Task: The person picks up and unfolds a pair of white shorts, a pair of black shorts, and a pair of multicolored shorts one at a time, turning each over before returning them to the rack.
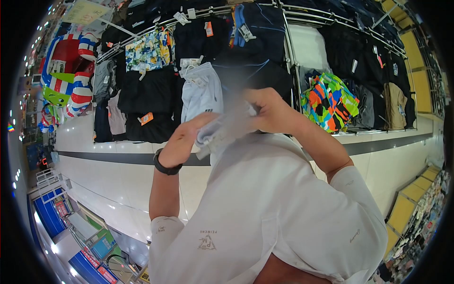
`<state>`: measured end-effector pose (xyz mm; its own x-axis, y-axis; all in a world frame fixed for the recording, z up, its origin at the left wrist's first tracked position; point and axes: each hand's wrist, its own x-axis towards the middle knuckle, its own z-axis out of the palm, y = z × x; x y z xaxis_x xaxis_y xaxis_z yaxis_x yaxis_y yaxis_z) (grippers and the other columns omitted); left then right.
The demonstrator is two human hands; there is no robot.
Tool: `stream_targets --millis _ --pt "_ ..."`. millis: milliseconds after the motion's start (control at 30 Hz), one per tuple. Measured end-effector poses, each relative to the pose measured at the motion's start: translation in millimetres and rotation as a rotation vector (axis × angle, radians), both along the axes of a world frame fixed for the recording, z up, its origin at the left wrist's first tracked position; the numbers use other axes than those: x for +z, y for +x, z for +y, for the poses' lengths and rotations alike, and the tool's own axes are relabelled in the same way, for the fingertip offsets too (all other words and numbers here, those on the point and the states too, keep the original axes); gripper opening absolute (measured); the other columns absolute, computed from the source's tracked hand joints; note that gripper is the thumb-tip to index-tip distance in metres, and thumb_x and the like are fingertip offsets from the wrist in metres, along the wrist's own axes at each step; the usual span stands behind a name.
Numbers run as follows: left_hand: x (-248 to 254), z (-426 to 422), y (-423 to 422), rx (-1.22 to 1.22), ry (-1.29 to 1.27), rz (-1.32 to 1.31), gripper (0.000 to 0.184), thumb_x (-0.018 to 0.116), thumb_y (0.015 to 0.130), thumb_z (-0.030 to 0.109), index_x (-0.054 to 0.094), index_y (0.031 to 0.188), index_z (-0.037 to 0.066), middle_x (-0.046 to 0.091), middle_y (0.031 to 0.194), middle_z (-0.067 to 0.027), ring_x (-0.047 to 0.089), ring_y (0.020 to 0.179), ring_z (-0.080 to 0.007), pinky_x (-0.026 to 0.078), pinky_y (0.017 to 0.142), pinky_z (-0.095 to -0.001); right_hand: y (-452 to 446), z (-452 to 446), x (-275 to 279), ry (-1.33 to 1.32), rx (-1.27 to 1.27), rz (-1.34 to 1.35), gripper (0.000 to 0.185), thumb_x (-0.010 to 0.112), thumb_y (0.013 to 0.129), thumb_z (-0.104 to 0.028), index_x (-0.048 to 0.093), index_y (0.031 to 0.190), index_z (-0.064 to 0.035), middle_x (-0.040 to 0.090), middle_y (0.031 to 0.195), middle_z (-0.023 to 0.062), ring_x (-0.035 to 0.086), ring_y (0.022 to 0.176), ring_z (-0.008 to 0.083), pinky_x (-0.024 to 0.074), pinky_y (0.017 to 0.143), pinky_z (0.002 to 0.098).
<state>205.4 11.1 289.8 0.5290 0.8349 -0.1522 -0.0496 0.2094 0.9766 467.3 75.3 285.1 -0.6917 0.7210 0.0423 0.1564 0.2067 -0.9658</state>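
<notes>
One pale grey, folded bundle (pixel 208 133), apparently fabric, sits in the left hand (pixel 183 141), fingers curled around it, before a white printed shirt (pixel 265 189). Right hand (pixel 272 111): fingers bent, hold blurred; cannot tell. Loosened left fingers could spill the folds. Long axis seems slanted up rightward; facing unclear.

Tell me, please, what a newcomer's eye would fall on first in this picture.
Probably the bright multicoloured clothes right of centre, near dark garments, and the striped display with a green cartoon face at the upper left. Nearer, the white shirt fills the lower middle, while at its upper left the left hand holds a pale cloth, partly blurred.
</notes>
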Motion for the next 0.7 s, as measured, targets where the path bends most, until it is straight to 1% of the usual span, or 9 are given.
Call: stream_targets --millis 100,133,167,233,267,333,467,533,700 --pt "-1.0 -6.2 0.4 0.146 -0.011 -0.071 0.066 0.070 0.086 0.045 0.055 0.128 -0.004 0.055 0.132 -0.0129 0.053 0.119 -0.0232 0.039 0.102 -0.0331 -2.6 6.3 8.9 -0.014 -0.100 0.089 0.045 0.083 0.072 -0.027 0.062 0.105 -0.0054 0.070 0.093 0.0141 0.069 0.087 0.0246 0.0514 0.079 0.0317" --pt "-0.7 -5.2 3.7 0.182 0.038 -0.106 0.071 0.081 0.076 0.036 0.054 0.129 -0.003 0.057 0.130 -0.0126 0.056 0.117 -0.0214 0.042 0.099 -0.0322 -1.6 7.7 13.6 0.026 -0.106 0.057 0.045 0.084 0.072 -0.026 0.062 0.106 -0.0066 0.070 0.095 0.0129 0.069 0.088 0.0245 0.0519 0.079 0.0318" --pt "0.9 -6.3 8.8 0.179 0.041 -0.105 0.071 0.081 0.076 0.036 0.054 0.129 -0.003 0.057 0.130 -0.0126 0.056 0.117 -0.0214 0.042 0.099 -0.0322 -1.1 7.6 15.0 0.029 -0.109 0.059 0.045 0.084 0.072 -0.026 0.062 0.106 -0.0066 0.070 0.095 0.0129 0.069 0.088 0.0245 0.0519 0.079 0.0318" --pt "13.4 -9.2 24.1 0.294 0.413 0.272 0.056 0.082 0.073 0.019 0.060 0.121 -0.002 0.064 0.119 -0.0117 0.062 0.107 -0.0194 0.048 0.091 -0.0309 -0.6 5.1 16.2 0.062 -0.114 0.085 0.045 0.085 0.069 -0.023 0.063 0.104 -0.0071 0.070 0.098 0.0114 0.069 0.088 0.0238 0.0526 0.080 0.0322" --pt "15.1 -10.3 27.1 0.301 0.413 0.271 0.056 0.082 0.073 0.019 0.060 0.121 -0.002 0.064 0.119 -0.0117 0.062 0.107 -0.0194 0.048 0.091 -0.0309 -0.1 4.5 15.4 0.063 -0.106 0.084 0.045 0.085 0.069 -0.023 0.063 0.104 -0.0071 0.070 0.098 0.0114 0.069 0.088 0.0238 0.0526 0.080 0.0322" --pt "17.0 -11.8 29.4 0.334 0.529 0.373 0.045 0.078 0.076 0.005 0.060 0.116 -0.006 0.068 0.106 -0.0127 0.066 0.095 -0.0170 0.049 0.084 -0.0271 1.5 2.9 13.5 0.085 -0.105 0.096 0.046 0.087 0.065 -0.021 0.064 0.102 -0.0076 0.070 0.100 0.0094 0.069 0.089 0.0235 0.0531 0.081 0.0319" --pt "16.9 -10.1 27.9 0.295 0.645 0.398 0.034 0.074 0.078 0.002 0.064 0.110 -0.006 0.070 0.099 -0.0141 0.068 0.088 -0.0182 0.051 0.079 -0.0267 7.5 2.8 23.3 0.223 -0.090 0.046 0.050 0.088 0.063 -0.019 0.064 0.105 -0.0075 0.070 0.101 0.0086 0.069 0.089 0.0238 0.0534 0.081 0.0315" --pt "15.2 -10.2 27.5 0.262 0.608 0.344 0.032 0.073 0.077 0.006 0.066 0.108 -0.003 0.070 0.101 -0.0162 0.069 0.090 -0.0232 0.051 0.080 -0.0285 7.9 1.7 25.7 0.235 -0.051 0.081 0.050 0.086 0.065 -0.017 0.067 0.109 -0.0077 0.071 0.101 0.0090 0.069 0.089 0.0244 0.0535 0.081 0.0312" --pt "21.2 -8.1 23.6 0.250 0.590 0.335 0.034 0.070 0.078 0.002 0.065 0.112 -0.004 0.070 0.106 -0.0163 0.069 0.094 -0.0207 0.051 0.082 -0.0279 5.2 3.3 25.7 0.177 0.007 -0.005 0.043 0.084 0.069 -0.016 0.070 0.109 -0.0076 0.072 0.098 0.0092 0.069 0.087 0.0222 0.0529 0.082 0.0303"
